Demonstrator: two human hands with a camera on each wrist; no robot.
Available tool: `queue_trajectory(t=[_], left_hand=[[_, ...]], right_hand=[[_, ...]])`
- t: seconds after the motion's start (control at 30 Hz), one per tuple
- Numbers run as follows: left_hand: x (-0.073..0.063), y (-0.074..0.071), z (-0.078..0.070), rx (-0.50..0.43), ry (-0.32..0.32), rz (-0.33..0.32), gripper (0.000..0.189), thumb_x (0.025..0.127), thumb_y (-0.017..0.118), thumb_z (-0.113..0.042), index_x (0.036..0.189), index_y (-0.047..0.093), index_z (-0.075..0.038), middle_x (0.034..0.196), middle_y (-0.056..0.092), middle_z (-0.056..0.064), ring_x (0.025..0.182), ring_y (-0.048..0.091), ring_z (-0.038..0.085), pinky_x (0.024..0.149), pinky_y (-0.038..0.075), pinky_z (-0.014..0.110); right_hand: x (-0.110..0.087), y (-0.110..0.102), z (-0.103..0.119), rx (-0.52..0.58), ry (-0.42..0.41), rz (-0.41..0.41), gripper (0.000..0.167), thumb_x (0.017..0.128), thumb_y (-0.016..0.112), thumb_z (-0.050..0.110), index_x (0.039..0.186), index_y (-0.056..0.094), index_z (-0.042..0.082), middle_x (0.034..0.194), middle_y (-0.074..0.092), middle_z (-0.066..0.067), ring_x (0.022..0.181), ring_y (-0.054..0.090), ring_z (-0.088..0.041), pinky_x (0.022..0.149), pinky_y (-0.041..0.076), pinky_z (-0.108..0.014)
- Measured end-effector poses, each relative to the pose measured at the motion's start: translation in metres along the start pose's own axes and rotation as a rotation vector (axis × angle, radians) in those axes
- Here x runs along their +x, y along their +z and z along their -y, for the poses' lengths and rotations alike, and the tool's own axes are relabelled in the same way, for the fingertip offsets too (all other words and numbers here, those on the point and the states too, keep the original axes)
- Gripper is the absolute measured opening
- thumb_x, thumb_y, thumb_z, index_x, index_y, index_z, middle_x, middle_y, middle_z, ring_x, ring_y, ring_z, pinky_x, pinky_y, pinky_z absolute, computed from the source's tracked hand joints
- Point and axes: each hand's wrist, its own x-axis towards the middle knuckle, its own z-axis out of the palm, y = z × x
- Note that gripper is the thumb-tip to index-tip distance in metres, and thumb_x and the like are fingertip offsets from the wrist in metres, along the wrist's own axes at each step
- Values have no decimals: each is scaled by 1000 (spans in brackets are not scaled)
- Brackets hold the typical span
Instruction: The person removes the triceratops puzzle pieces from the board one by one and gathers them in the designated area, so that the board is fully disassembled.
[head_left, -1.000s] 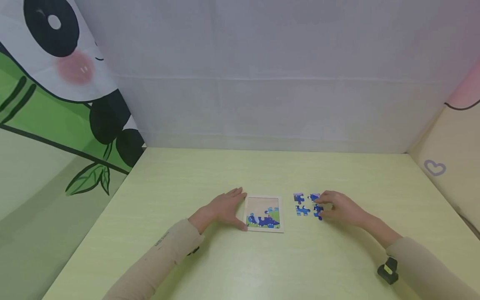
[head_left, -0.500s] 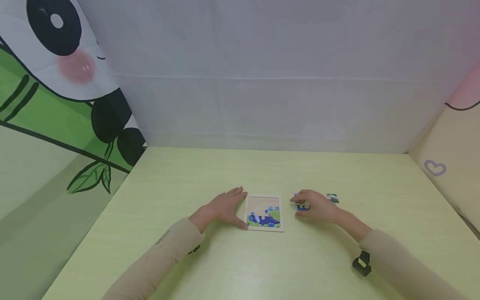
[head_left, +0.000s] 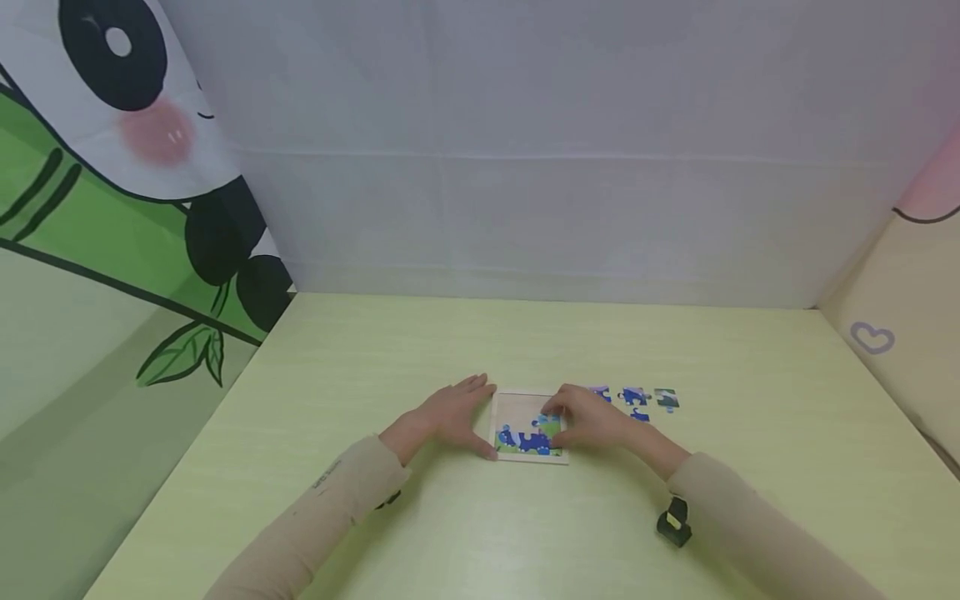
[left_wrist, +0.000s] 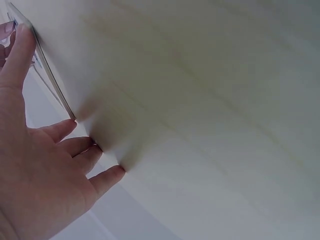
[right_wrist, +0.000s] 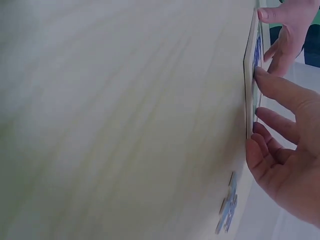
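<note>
A small square wooden puzzle frame (head_left: 528,392) lies on the table, its lower part filled with pieces showing a blue dinosaur on green. My left hand (head_left: 453,417) rests against the frame's left side, thumb at the near corner and the other fingers spread toward the far corner. My right hand (head_left: 592,421) is over the frame's right edge. Its thumb and fingers stand apart, touching down around the green puzzle piece (head_left: 551,427). In the right wrist view, the fingertips (right_wrist: 258,111) meet the frame's face, and no loose piece shows between them.
Loose puzzle pieces lie right of the frame: a purple-blue piece (head_left: 602,393), a blue piece (head_left: 634,396), a dark green piece (head_left: 666,398), and another piece (head_left: 639,414) partly behind my right hand. A pale wall (head_left: 555,225) rises behind the table (head_left: 420,342).
My right hand has moved left from over the loose pieces to the frame's right edge, uncovering several of those pieces. The left hand has stayed at the frame's left side.
</note>
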Motion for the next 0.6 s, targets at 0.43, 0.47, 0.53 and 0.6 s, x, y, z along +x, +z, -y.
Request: queue_trajectory(t=[0.43,0.47,0.53,0.6], left_hand=[[2,4,1,-15,15,-33,105,61,74,-59,141,30,-7,149,23,7,137,19,21,109,24,38],[2,4,1,-20,18,-34,104,61,74,-59,141,31,-6,149,24,7,136,20,22,109,24,38],[1,4,1,-28,20,-33,104,62,74,-58,141,32,-7,148,25,7,136,21,22,109,25,38],[1,4,1,-40,21,-26,103,62,74,-57,141,31,-7,149,24,7,136,20,22,109,24,38]], right_hand=[[6,0,4,49,55,52,39,71,77,14,105,59,5,90,53,0,82,46,-15,73,44,-27],[6,0,5,50,62,53,39,71,77,14,105,59,6,90,53,0,82,46,-14,74,44,-27],[7,0,5,50,72,53,39,71,77,14,104,59,7,90,53,1,82,46,-14,75,44,-27],[7,0,5,49,75,50,39,71,77,14,104,58,8,90,53,1,83,47,-14,76,45,-28]])
